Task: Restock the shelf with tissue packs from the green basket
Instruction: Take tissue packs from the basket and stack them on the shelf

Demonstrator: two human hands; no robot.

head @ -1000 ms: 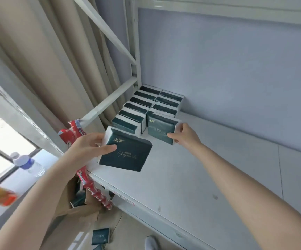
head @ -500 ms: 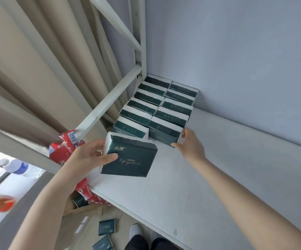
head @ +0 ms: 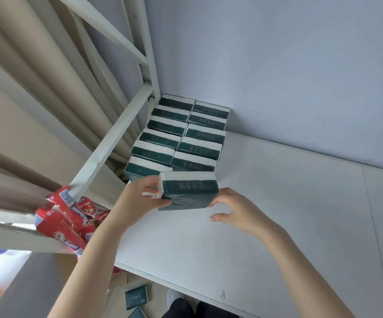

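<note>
Two rows of dark green and white tissue packs [head: 181,134] stand in the shelf's back left corner against the wall. My left hand [head: 140,198] grips one more tissue pack [head: 189,191] by its left end, upright at the front of the right row. My right hand [head: 234,208] is at the pack's right end, its fingertips touching the lower right corner with the fingers loosely bent. The green basket is not in view.
The white shelf board [head: 277,214] stretches to the right and front. A white frame bar [head: 114,141] slants along the left side, with beige curtains behind. Red snack packets [head: 68,216] hang below left. Loose tissue packs [head: 137,299] lie on the floor.
My left hand has carried its pack right and forward and turned it upright at the front of the right row. My right hand has left the standing row and come to this pack's right end.
</note>
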